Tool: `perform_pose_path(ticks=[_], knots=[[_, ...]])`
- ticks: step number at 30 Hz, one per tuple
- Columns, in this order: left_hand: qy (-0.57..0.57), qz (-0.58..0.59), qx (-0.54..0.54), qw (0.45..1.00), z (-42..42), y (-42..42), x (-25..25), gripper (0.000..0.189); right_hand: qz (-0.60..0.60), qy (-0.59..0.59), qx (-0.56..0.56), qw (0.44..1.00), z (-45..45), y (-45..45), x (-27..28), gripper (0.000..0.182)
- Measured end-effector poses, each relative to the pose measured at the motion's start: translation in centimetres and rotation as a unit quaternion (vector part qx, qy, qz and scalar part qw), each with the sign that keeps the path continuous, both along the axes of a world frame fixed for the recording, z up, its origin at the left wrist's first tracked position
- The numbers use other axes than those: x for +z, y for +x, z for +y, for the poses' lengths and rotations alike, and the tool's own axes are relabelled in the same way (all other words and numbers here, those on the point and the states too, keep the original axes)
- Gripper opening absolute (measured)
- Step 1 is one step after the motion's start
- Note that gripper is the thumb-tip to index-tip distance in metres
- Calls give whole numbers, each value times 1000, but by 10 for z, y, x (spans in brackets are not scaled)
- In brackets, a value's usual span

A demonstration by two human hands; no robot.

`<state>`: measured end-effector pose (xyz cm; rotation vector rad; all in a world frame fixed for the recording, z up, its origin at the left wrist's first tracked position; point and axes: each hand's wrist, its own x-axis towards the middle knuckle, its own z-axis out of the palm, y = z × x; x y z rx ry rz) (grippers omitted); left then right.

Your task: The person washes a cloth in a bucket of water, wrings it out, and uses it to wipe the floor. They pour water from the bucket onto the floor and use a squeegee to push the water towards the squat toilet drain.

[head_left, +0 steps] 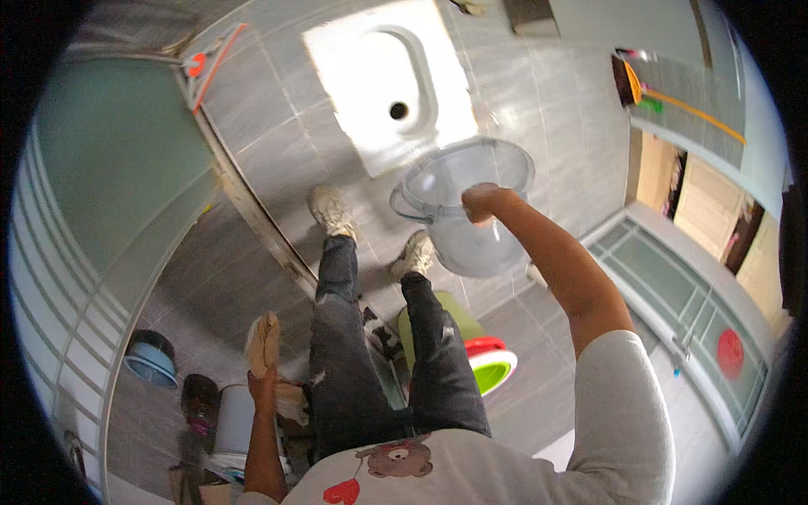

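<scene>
A clear plastic bucket (467, 243) is tilted in front of me, with its mouth towards the white squat toilet (385, 69). My right hand (485, 203) is closed on the bucket's rim; the handle loop hangs at its left side. My left hand (264, 347) is low at my left side, beside my leg. Something beige, possibly a cloth or a glove, is at that hand; which of these, and how it is held, I cannot tell. Whether the bucket has water in it does not show.
A glass partition (120, 145) with a floor track runs along the left. A red-edged squeegee (218, 69) leans in the corner. Blue basins (151, 366) stand lower left. Behind my right leg are a green tub (454, 315) and a green-and-white basin (495, 374). A glass door (688, 303) is at the right.
</scene>
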<state>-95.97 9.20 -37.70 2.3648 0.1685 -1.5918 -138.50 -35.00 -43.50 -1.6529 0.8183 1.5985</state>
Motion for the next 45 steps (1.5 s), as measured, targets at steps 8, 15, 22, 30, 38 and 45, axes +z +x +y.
perform_pose_path(ticks=[8, 15, 22, 30, 38, 45], knots=[[66, -47, -84, 993, 5, 16, 8, 79, -113, -197, -102, 969, 147, -88, 28, 13], [90, -84, -189, 974, 15, 22, 3, 88, -102, -283, -233, 925, 237, -147, 33, 19], [63, -76, -286, 953, -31, -42, 36, 90, -93, -349, -307, 881, 298, -224, 16, 16], [20, -121, -366, 922, -42, -61, 44, 68, -30, -406, -397, 823, 390, -313, -10, 16], [31, -168, -514, 841, -54, -72, 41, 51, 152, -494, -529, 673, 469, -399, -69, 13], [61, -135, -432, 890, -57, -96, 34, 47, 329, -508, -610, 512, 509, -464, -120, 21]])
